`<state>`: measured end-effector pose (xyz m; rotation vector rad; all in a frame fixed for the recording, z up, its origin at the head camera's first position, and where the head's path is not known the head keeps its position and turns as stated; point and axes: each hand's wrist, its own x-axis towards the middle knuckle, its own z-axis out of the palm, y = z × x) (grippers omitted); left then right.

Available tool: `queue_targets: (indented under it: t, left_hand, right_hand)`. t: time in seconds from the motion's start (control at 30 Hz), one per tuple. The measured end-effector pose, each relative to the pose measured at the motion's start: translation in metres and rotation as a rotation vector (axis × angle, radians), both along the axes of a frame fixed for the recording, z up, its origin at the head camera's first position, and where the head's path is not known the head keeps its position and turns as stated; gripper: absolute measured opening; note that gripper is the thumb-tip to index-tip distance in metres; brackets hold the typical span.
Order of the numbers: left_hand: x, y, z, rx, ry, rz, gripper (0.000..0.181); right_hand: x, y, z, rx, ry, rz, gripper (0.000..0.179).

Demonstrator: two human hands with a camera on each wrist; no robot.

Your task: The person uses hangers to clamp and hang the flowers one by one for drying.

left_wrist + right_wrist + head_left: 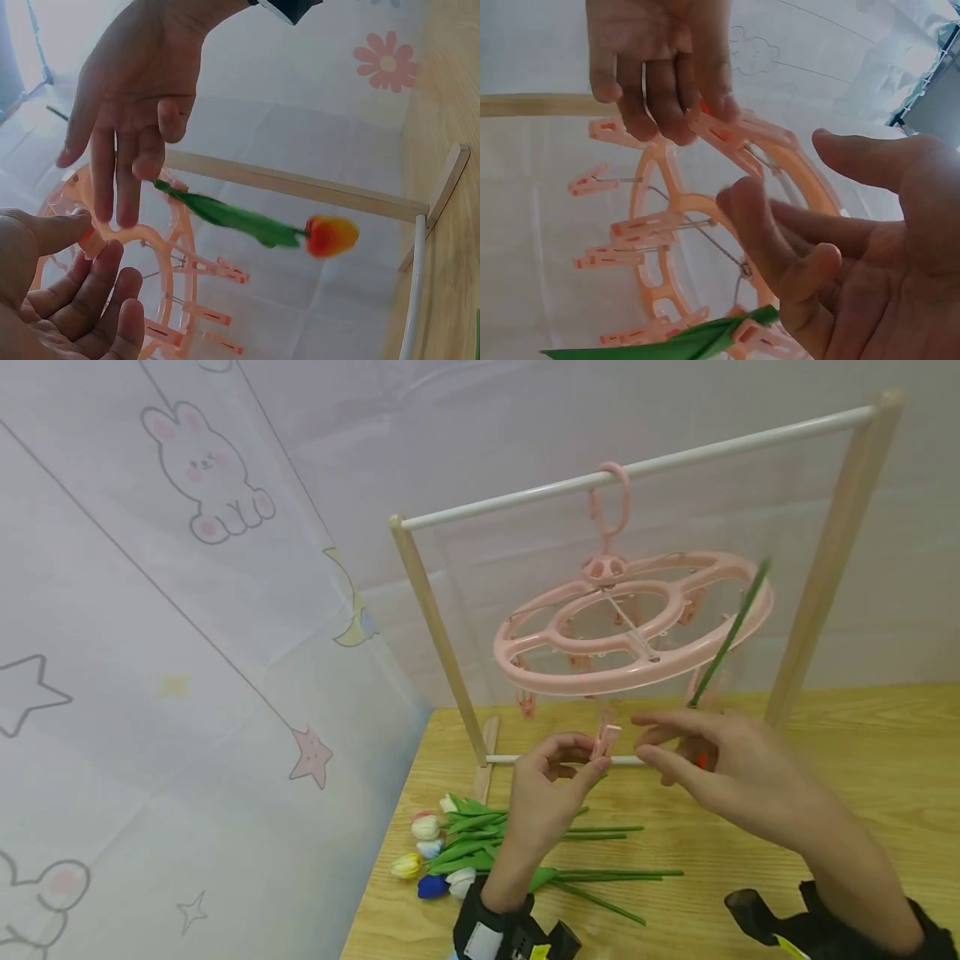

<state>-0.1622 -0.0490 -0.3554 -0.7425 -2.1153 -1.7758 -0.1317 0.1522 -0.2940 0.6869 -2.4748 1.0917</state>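
Observation:
My left hand (551,777) pinches a pink clothes peg (606,739) between thumb and fingers, just below a round pink peg hanger (630,679). The right wrist view shows this left hand (660,67) from the front, its thumb on the peg (727,142). Nearby, my right hand (738,768) has loosely bent fingers and a gap between thumb and fingertips; it pinches nothing visible. An orange-red tulip (331,236) hangs flower down behind the right hand (142,97). Its green stem (731,639) rises past the hanger's rim, beside a peg; the contact is partly hidden.
The hanger hangs from the white rod (510,503) of a wooden stand (442,627). Several artificial tulips (465,852) lie on the wooden table (420,927), stems to the right. Further pink pegs (649,229) dangle around the hanger. A printed cloth (187,693) stands behind.

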Motion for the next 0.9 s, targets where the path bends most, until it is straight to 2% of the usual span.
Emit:
queue_targets:
  t: [0.07,0.13,0.33,0.4,0.47,0.6,0.73,0.8,0.9]
  left_hand:
    - [0.001,0.002,0.000,-0.002,0.008,-0.008,0.020]
    - [0.004,0.004,0.004,-0.009,0.018,-0.011,0.019]
    - [0.013,0.004,0.019,-0.044,0.029,0.000,0.017]
    - [0.010,0.000,0.016,-0.075,0.025,-0.001,0.017]
    - [0.002,-0.007,0.008,-0.137,0.018,-0.009,0.019]
    - [-0.016,-0.026,-0.011,-0.325,-0.050,-0.070,0.022]
    - [-0.029,-0.043,-0.023,-0.619,-0.041,-0.100,0.019]
    - [-0.033,-0.050,-0.029,-0.768,-0.026,-0.073,0.019]
    - [-0.038,-0.059,-0.038,-0.951,-0.037,0.019,0.021]
  right_hand:
    - [-0.006,-0.007,-0.003,0.019,-0.039,-0.008,0.038]
    - [-0.011,-0.014,-0.007,-0.010,-0.041,-0.004,0.041]
    - [-0.017,-0.024,-0.014,-0.088,-0.004,-0.013,0.028]
    - [-0.018,-0.024,-0.014,-0.097,0.010,-0.026,0.026]
    - [-0.018,-0.024,-0.014,-0.103,0.014,-0.037,0.025]
    - [-0.019,-0.022,-0.012,-0.101,0.010,-0.078,0.028]
    - [-0.020,-0.021,-0.012,-0.098,-0.006,-0.105,0.030]
    - [-0.020,-0.021,-0.012,-0.107,-0.021,-0.104,0.030]
    - [-0.021,-0.021,-0.013,-0.121,-0.032,-0.097,0.030]
